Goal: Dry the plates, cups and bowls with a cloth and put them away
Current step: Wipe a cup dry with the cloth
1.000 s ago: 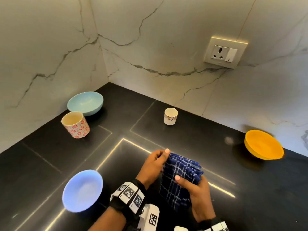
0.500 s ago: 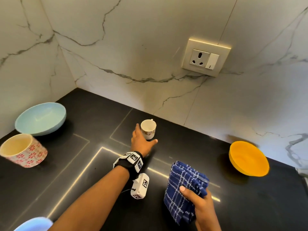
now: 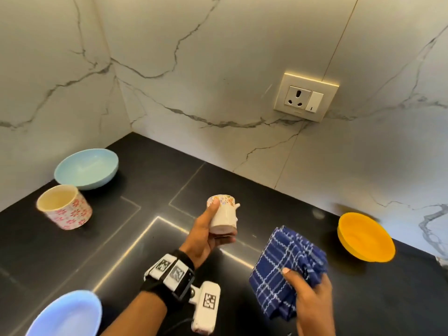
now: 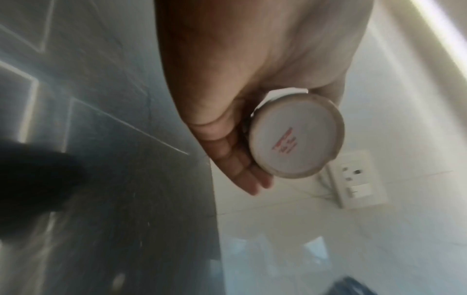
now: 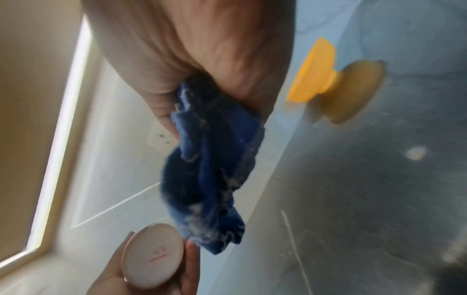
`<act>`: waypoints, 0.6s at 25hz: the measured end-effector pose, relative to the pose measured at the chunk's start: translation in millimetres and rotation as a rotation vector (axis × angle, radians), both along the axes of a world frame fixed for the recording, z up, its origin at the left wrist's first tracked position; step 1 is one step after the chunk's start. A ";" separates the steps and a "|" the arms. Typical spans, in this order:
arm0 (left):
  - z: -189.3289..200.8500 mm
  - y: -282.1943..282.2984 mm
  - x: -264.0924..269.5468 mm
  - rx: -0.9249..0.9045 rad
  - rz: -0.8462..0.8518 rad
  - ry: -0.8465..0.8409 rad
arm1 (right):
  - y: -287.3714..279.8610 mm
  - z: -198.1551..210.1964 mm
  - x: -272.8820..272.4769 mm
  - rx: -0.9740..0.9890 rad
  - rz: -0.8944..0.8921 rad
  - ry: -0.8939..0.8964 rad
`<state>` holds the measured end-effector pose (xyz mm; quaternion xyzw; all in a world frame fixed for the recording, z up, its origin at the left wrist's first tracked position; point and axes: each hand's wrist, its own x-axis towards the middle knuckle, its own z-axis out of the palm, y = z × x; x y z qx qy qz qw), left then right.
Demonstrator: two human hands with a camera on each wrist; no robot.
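My left hand (image 3: 213,229) grips a small white cup (image 3: 223,215) with a floral band, lifted off the black counter and tilted so its base faces me. That round base (image 4: 295,137) fills the left wrist view, and the cup (image 5: 153,255) also shows low in the right wrist view. My right hand (image 3: 308,294) holds a bunched blue checked cloth (image 3: 286,267) (image 5: 209,159) just right of the cup, a short gap apart. On the counter stand a floral mug (image 3: 64,207), a pale blue bowl (image 3: 86,169), a lilac-blue bowl (image 3: 68,316) and a yellow bowl (image 3: 366,237) (image 5: 313,71).
The black counter (image 3: 121,238) meets marble walls in a corner at the back left. A wall socket with a switch (image 3: 306,97) sits above the counter behind the cup. The bowls and mug lie along the counter's left and right sides.
My left hand let go of the cloth, reached to the small cup at the back, and has lifted and tilted it toward me. The right hand kept the cloth.
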<state>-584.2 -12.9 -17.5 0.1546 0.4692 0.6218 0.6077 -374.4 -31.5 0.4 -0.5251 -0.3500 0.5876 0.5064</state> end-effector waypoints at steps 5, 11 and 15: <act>22.9 -104.3 19.7 0.047 0.033 0.001 | -39.8 51.1 -7.7 0.707 0.478 -0.303; 44.1 -158.1 48.3 0.164 0.120 0.221 | -77.6 52.8 -40.2 1.180 0.656 -0.944; 45.5 -183.8 37.0 0.193 0.328 0.059 | -128.9 42.3 -34.7 1.198 0.730 -0.894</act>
